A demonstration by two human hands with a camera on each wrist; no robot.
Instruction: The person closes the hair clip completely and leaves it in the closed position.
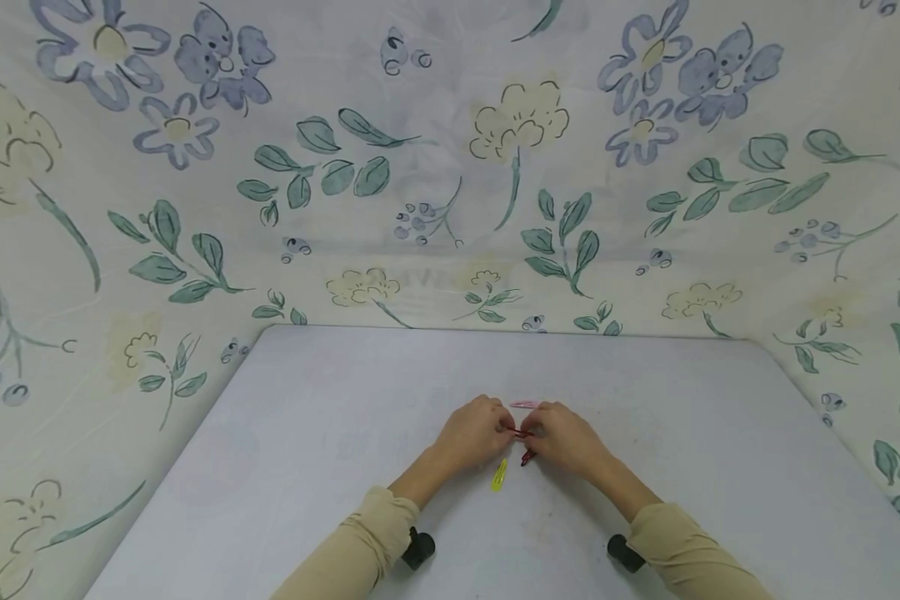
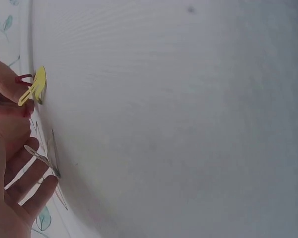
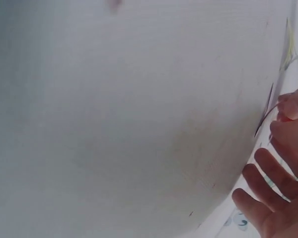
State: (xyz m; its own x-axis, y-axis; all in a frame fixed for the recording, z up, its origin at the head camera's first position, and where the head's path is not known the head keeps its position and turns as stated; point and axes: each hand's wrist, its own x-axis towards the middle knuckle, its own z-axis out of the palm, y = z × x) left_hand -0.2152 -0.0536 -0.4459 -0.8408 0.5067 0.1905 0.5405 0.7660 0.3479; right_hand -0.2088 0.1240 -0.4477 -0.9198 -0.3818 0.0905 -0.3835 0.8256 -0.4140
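Both hands meet near the middle of the white table, with a dark red snap hair clip [image 1: 521,433] between their fingertips. My left hand [image 1: 477,433] pinches its left end, and my right hand [image 1: 564,437] pinches the right end. Just below the right fingers lies a second dark red hair clip [image 1: 528,457]. A yellow hair clip [image 1: 498,475] rests nearer to me, by the left hand. Beyond the fingertips is a pink hair clip [image 1: 523,404]. In the left wrist view, a pale clip [image 2: 39,156] shows in front of the left hand's loosely spread fingers.
The white tabletop [image 1: 330,400] stretches to both sides of the hands. A flower-printed cloth [image 1: 450,167] hangs behind it and at the sides. Dark round pieces [image 1: 419,550] show beneath both wrists near the sleeve cuffs.
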